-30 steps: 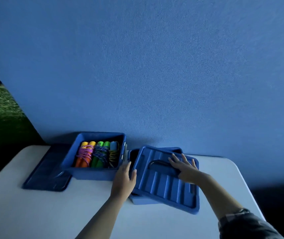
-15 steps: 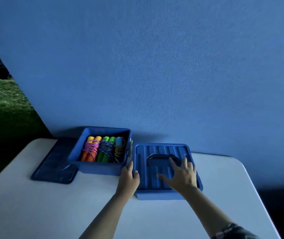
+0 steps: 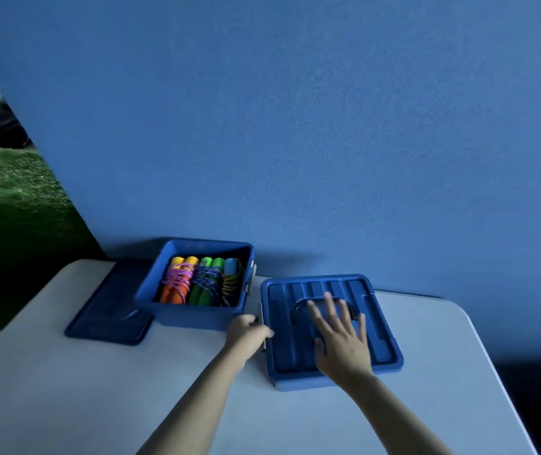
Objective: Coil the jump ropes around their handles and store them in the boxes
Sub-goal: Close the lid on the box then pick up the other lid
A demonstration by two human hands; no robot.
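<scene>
Flat, right hand on lid

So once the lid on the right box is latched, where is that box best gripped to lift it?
Probably by the dark arched handle recessed in the lid, coming straight down from above. It lies flat in the lid's middle, partly under the flat right hand, so it must be raised first. The left hand grips the lid's left edge, where a latch may sit; its state is unclear.

Coiled jump ropes in open blue box — lidded box just beside
</scene>
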